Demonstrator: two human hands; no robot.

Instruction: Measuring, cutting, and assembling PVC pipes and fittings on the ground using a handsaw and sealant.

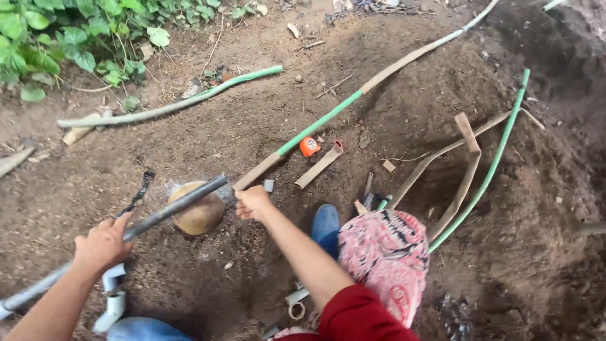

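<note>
My left hand (103, 243) grips a long grey pipe (177, 205) that slants up to the right. The pipe's far end rests on a rounded brown stone (201, 216). My right hand (253, 202) is curled into a fist on the soil just right of that end. It lies beside the muddy near tip of a long green pipe (319, 123). Whether the fist holds anything is hidden. A small grey fitting (268, 185) lies just beyond its knuckles.
An orange tape measure (309, 146) and a short tan pipe piece (319, 165) lie past my right hand. A black tool (140, 191) lies by the stone, and white pipe elbows (114, 297) sit near my left arm. More green pipes (486, 177), a blue boot (326, 226), patterned cloth (385, 252) and leafy plants (57, 38) are around.
</note>
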